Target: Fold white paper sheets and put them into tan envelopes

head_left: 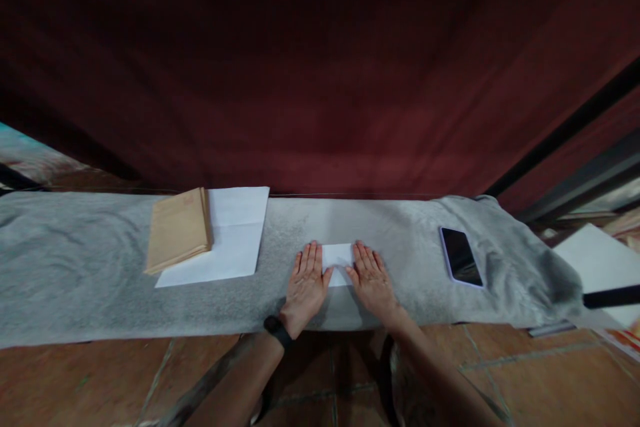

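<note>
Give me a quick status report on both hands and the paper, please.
Left hand and right hand flat at opposite edges of small white paper. Paper lying on grey cloth. Phone to the right, apart from both hands.

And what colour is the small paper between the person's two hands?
The small paper is white, seen in the head view.

From head height, the single view looks forward and steeply down, fairly near the grey cloth (100, 260).
</note>
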The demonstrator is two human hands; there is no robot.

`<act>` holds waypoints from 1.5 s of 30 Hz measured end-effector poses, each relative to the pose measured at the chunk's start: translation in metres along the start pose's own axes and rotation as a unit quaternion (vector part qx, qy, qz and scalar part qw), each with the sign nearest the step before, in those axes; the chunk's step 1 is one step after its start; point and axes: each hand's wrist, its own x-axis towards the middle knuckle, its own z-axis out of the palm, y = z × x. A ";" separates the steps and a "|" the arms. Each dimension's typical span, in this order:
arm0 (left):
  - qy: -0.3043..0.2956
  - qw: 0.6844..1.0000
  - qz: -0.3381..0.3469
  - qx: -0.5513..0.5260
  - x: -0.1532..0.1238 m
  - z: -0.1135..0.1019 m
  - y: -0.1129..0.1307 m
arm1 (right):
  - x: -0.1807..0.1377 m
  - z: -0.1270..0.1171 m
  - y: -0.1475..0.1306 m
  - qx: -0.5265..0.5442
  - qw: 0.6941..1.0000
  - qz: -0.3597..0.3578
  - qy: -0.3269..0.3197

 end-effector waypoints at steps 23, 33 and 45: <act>0.007 0.988 0.144 -0.063 -0.022 -0.007 0.035 | -0.017 -0.018 -0.009 0.032 0.993 -0.094 -0.057; -0.002 0.987 0.141 -0.074 -0.026 -0.016 0.029 | -0.026 -0.016 0.010 -0.002 0.995 -0.088 -0.050; -0.003 0.988 0.137 -0.073 -0.028 -0.020 0.026 | -0.037 -0.021 0.023 0.016 0.996 -0.070 -0.054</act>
